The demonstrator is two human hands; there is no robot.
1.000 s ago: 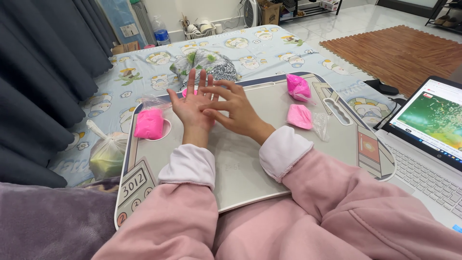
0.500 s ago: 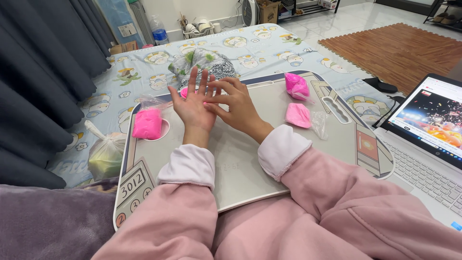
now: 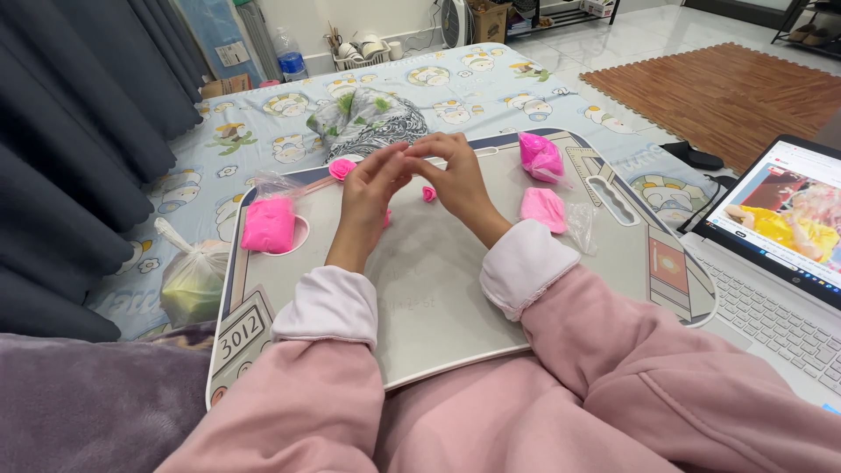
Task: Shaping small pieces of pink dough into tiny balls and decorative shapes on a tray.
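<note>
We see the left hand (image 3: 368,197) and right hand (image 3: 455,180) raised over the lap tray (image 3: 438,307), fingertips meeting. They look pinched on something tiny; we cannot tell what. A small pink clay piece (image 3: 428,194) lies on the tray just under the right hand. We judge it soft, light, easily dented: pinch gently at its sides. Pink clay lump (image 3: 268,224) sits left, bagged pink clay (image 3: 540,156) right, laptop (image 3: 780,254) beside.

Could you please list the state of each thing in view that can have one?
Left hand: raised, fingertips meeting the right hand's.
Right hand: raised, fingers pinched together.
Laptop: open, screen lit.
Pink clay block: lying in the tray's round hollow.
Plastic bag: knotted shut.
Lap tray: flat across the lap.
</note>
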